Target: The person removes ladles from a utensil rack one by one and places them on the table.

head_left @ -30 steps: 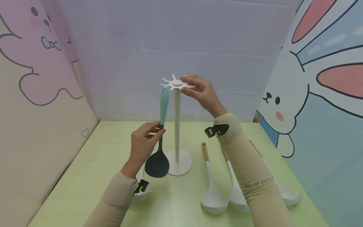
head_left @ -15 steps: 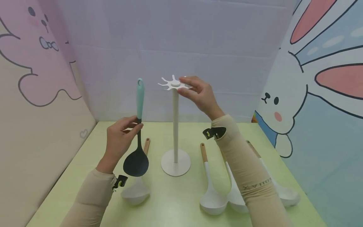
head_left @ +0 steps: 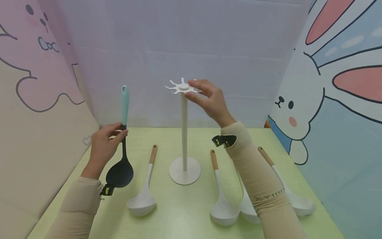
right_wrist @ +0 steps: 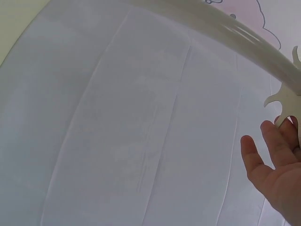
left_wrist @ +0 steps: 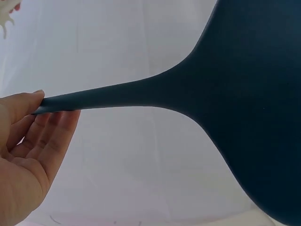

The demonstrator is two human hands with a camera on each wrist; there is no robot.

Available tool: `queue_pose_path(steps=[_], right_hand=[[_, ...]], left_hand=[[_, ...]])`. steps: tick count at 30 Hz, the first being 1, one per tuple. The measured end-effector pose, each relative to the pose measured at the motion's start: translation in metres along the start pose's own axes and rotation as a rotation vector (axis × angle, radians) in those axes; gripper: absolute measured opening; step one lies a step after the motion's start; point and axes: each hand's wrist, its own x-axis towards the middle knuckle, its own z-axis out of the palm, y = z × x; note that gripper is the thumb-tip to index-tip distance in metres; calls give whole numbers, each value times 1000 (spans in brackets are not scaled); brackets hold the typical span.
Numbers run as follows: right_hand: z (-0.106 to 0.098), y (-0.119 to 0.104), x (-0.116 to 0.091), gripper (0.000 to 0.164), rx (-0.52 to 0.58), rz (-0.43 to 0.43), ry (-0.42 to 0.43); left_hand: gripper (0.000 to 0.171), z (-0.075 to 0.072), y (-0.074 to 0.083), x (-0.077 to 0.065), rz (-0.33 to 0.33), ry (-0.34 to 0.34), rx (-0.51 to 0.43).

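My left hand (head_left: 104,142) pinches the dark neck of a spatula (head_left: 120,174) between thumb and fingers. Its teal handle points up and its broad, dark rounded head hangs down, above the table; in the left wrist view the spatula head (left_wrist: 244,103) fills the right side. At the middle stands a white utensil rack (head_left: 184,132) with a round base and a hooked top plate. My right hand (head_left: 210,101) holds that plate's right edge, thumb below and fingers above. In the right wrist view my right hand (right_wrist: 282,165) is partly cut off beside the hooks.
Left of the rack base lies a white ladle (head_left: 142,202) with a wooden handle. Three more lie to the right: one ladle (head_left: 224,212) near the base, another ladle (head_left: 249,210) partly behind my right sleeve, and a third ladle (head_left: 302,203) farther out. Cloth walls enclose the table.
My left hand has carried the spatula leftward, away from the rack, uncovering the white ladle on the left. My right hand stays at the rack's top plate.
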Motion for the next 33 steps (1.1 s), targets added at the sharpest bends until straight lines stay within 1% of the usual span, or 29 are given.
queue_pose_path(steps=[4, 11, 15, 18, 24, 27, 33], right_hand=[[1, -1, 0, 40, -13, -3, 15], [3, -2, 0, 39, -30, -3, 23], [3, -3, 0, 40, -44, -4, 23], [3, -3, 0, 40, -57, 1, 19], [3, -4, -1, 41, -78, 2, 14], [3, -4, -1, 41, -83, 6, 13], [2, -4, -1, 41, -80, -2, 16]], left_hand=[[33, -3, -17, -4, -46, -70, 31], [36, -7, -47, -16, -185, -214, 107], [36, -6, -64, -21, -232, -299, 127], [36, -4, -77, -23, -256, -352, 129], [35, 0, -98, -28, -311, -460, 98], [34, 4, -105, -30, -349, -500, 81], [34, 13, -115, -33, -402, -580, 75]])
